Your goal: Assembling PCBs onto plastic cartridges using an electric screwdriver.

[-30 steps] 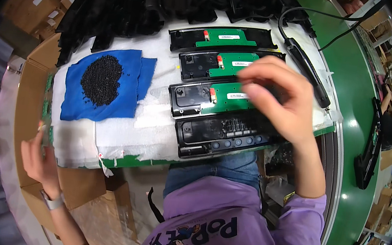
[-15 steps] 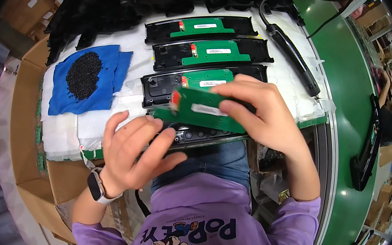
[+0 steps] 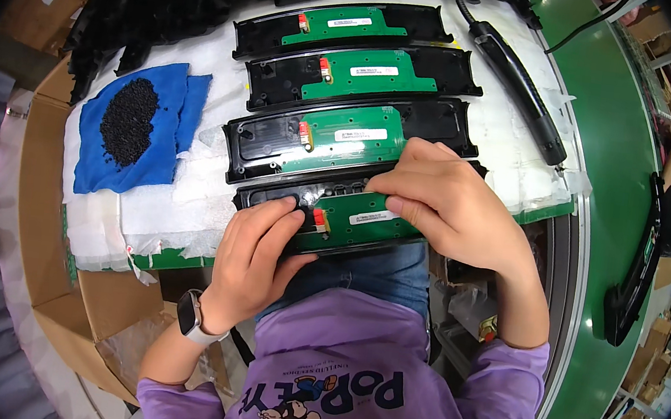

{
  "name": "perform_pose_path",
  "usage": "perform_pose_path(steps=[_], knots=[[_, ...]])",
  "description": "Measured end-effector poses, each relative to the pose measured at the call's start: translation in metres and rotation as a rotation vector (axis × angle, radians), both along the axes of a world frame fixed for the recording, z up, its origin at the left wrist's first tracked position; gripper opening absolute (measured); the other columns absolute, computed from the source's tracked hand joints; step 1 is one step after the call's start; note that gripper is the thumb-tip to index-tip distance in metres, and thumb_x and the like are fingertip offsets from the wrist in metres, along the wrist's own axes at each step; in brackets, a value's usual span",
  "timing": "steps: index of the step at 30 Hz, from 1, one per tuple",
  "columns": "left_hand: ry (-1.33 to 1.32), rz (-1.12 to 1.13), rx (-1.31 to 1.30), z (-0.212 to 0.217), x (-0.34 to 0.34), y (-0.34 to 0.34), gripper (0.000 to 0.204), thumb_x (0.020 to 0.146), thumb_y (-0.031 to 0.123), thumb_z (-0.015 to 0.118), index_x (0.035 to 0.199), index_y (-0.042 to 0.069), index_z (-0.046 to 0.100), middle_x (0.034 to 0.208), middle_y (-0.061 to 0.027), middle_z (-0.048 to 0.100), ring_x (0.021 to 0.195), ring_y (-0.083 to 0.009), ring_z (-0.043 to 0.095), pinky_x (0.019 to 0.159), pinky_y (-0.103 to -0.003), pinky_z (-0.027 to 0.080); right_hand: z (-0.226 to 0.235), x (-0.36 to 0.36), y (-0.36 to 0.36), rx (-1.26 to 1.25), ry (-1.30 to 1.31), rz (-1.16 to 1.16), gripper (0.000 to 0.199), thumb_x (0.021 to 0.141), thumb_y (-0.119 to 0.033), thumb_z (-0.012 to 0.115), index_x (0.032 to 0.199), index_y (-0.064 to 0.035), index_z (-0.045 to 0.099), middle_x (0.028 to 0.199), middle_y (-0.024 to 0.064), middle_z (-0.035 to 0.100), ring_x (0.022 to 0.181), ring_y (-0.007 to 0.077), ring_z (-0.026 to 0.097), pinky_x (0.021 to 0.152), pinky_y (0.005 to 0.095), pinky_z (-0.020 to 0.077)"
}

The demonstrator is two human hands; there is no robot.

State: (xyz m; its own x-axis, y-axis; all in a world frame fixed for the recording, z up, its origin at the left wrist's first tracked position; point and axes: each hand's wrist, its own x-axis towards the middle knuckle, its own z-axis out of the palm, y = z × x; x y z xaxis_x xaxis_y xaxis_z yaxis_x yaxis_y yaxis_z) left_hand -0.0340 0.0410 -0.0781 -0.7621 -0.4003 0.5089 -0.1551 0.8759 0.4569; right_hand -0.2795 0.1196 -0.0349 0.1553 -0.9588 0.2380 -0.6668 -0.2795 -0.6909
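Nearest me lies a black plastic housing [image 3: 254, 195] with a green circuit board [image 3: 342, 225] sitting in it, bearing a red connector and a white label. My right hand [image 3: 455, 211] pinches the board's far edge between thumb and fingers. Over the housing's left part, my left hand [image 3: 258, 252] is closed, its fingertips beside the red connector and its thumb at the near edge. Three similar housings lie in a row beyond, each with a green board: the closest [image 3: 255, 149], a middle one [image 3: 271, 86] and the farthest [image 3: 260, 35].
Small black screws, or similar bits, form a pile [image 3: 128, 124] on a blue cloth [image 3: 93, 157] at the left. A black corded power screwdriver [image 3: 522, 94] lies at the right. Black plastic parts [image 3: 160, 7] are heaped at the back. A cardboard box [image 3: 65, 299] stands at the left.
My right hand has lowered the circuit board from above into the nearest housing. My left hand has moved right and its spread fingers have closed on that housing.
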Motion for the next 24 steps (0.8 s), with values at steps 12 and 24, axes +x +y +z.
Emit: perform_pose_path(steps=[12, 24], knots=[[-0.092, -0.016, -0.015, 0.009, -0.007, -0.005, 0.042, 0.06, 0.008, 0.074, 0.101, 0.004, 0.064, 0.103, -0.0116, 0.056, 0.088, -0.029, 0.056, 0.072, -0.035, 0.044, 0.004, 0.004, 0.004, -0.061, 0.191, -0.24, 0.04, 0.057, -0.005, 0.075, 0.095, -0.0054, 0.062, 0.087, 0.0067, 0.048, 0.084, 0.0239, 0.052, 0.068, 0.0343, 0.0465], [0.047, 0.041, -0.127, 0.052, 0.007, -0.048, 0.025, 0.068, 0.004, 0.069, 0.091, -0.002, 0.062, 0.084, -0.013, 0.06, 0.079, -0.0281, 0.057, 0.066, -0.036, 0.046, 0.011, 0.002, 0.004, -0.24, 0.216, -0.229, 0.035, 0.06, -0.009, 0.076, 0.091, -0.0018, 0.062, 0.085, 0.0096, 0.05, 0.078, 0.0269, 0.052, 0.066, 0.0341, 0.0442]])
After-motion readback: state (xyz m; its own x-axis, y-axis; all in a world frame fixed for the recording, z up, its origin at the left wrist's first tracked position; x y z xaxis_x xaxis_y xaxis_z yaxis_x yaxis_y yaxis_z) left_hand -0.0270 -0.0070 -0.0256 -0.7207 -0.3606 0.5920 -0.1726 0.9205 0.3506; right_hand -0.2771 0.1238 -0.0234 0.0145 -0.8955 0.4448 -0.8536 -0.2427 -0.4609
